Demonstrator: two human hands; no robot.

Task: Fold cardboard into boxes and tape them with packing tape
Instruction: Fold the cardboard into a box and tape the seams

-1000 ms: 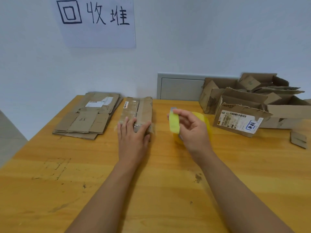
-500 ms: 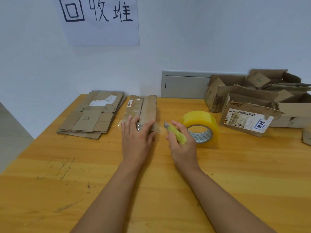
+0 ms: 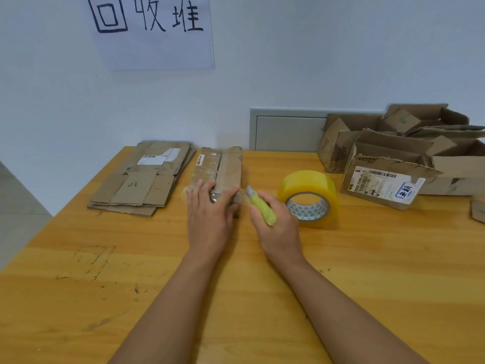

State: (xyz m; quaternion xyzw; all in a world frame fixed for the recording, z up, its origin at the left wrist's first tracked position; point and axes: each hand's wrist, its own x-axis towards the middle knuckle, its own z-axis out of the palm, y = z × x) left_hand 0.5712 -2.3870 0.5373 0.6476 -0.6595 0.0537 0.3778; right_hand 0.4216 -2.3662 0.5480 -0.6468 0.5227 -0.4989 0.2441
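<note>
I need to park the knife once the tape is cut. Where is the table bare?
Bare wood spans the near table either side of the forearms, and between tape roll and wall panel. Crowded: flat cardboard stack far left, box pile far right.

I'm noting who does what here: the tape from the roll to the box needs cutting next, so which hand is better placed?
Right. The right hand already grips the yellow-green cutter, its tip at the box edge, while the left hand presses the box flat.
</note>
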